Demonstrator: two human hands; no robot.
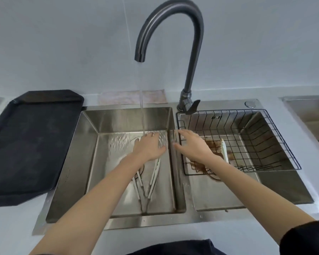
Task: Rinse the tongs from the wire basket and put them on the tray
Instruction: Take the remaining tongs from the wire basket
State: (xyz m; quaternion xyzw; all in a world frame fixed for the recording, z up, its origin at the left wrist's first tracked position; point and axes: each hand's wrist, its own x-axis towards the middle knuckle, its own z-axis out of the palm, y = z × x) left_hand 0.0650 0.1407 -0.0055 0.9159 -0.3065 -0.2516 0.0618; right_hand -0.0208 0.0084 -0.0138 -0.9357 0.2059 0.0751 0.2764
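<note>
A pair of white-handled tongs (pixel 151 181) lies in the left sink basin (pixel 107 162), its hinge toward me and its arms running up under my left hand (pixel 148 148). That hand is palm down with fingers stretched out, right under the water stream (pixel 142 115), and it is not gripping the tongs. My right hand (pixel 193 146) hovers with spread fingers and holds nothing, over the left rim of the black wire basket (pixel 265 112). Another white utensil (pixel 225 150) lies in the basket amid brown residue. The black tray (pixel 31 144) sits on the counter to the left.
A tall grey faucet (pixel 193 52) arches over the left basin with water running. A steel divider (pixel 175 172) separates the two basins. A folded cloth (pixel 118 97) lies behind the sink. Another sink (pixel 311 111) shows at the far right.
</note>
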